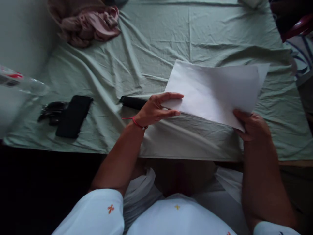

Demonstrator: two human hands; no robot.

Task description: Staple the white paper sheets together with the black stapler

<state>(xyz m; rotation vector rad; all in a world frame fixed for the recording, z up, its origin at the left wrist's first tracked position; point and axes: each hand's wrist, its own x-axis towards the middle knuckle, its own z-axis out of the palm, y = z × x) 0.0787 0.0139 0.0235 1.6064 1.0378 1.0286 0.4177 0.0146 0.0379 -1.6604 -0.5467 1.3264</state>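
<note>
Several white sheets of paper [210, 88] are held in a loose stack at a slant above the table's near side. On their near right corner my right hand [255, 125] is closed, the thumb lying on top. My left hand [157, 107] is beside the near left corner with thumb and forefinger spread apart. Its forefinger reaches over the paper, while the thumb is by the near edge; whether they touch it I cannot tell. Partly hidden behind that hand is a long black object [133, 102] on the cloth.
A pale green cloth [156, 42] with wrinkles covers the table. To the left lie a black phone [74, 116], a dark tangled object [52, 112] and a clear plastic bottle [31, 85]. Crumpled pink fabric [90, 24] sits at the back left.
</note>
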